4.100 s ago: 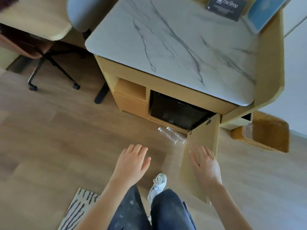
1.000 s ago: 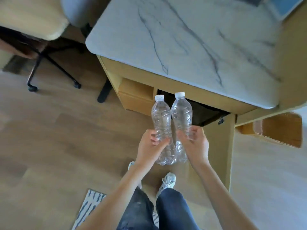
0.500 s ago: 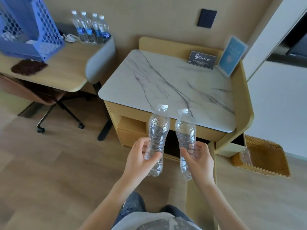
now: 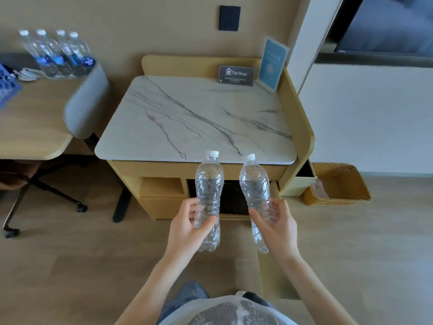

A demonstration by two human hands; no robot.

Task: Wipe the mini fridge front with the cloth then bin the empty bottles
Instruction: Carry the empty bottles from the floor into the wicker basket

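We judge binning step. Left hand (image 4: 187,228) grip closed round one bottle (image 4: 208,184), right hand (image 4: 278,226) round other bottle (image 4: 254,181); both left of basket (image 4: 339,200). Next: carry there, release.

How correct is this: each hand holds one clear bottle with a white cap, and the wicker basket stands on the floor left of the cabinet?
Wrong in one point: the head view shows the wicker basket right of the cabinet. The left hand and right hand each hold one bottle.
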